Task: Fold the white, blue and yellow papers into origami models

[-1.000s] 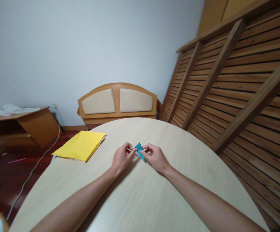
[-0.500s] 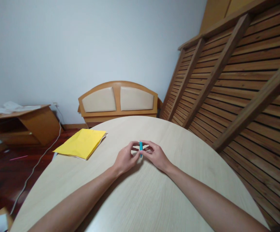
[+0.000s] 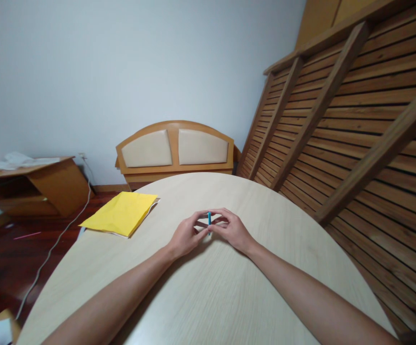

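Both forearms are bare from the bottom edge of the view to the wrists — no sleeves, watch, bracelets or gloves. The left hand (image 3: 184,237) and right hand (image 3: 232,231) are ringless — fingers slim, nails short.

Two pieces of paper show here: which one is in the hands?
The small blue paper, pinched between both hands' fingertips and seen edge-on; the larger yellow paper lies flat, untouched, farther left.
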`<action>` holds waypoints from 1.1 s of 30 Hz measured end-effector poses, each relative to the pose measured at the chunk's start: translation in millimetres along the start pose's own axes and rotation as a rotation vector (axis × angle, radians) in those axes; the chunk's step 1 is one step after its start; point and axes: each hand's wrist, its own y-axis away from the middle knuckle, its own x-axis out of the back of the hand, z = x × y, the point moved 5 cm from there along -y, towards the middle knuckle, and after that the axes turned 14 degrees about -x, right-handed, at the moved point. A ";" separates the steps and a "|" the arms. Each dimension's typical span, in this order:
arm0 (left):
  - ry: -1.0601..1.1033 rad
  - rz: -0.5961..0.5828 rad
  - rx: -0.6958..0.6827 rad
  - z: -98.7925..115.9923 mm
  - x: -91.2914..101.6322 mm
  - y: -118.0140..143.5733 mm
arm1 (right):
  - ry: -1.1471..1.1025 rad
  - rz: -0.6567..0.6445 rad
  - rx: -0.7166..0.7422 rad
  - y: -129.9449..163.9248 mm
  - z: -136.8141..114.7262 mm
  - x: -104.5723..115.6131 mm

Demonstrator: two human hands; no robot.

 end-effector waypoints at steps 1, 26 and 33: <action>0.008 0.001 0.000 -0.1 -0.1 -0.1 | 0.002 -0.003 0.003 0.0 0.4 0.2; 0.079 0.077 0.039 -4.6 4.3 0.1 | 0.134 0.015 0.118 0.6 -1.7 1.4; 0.117 0.118 0.053 -12.4 6.5 0.9 | 0.117 0.027 0.079 0.3 -2.1 2.2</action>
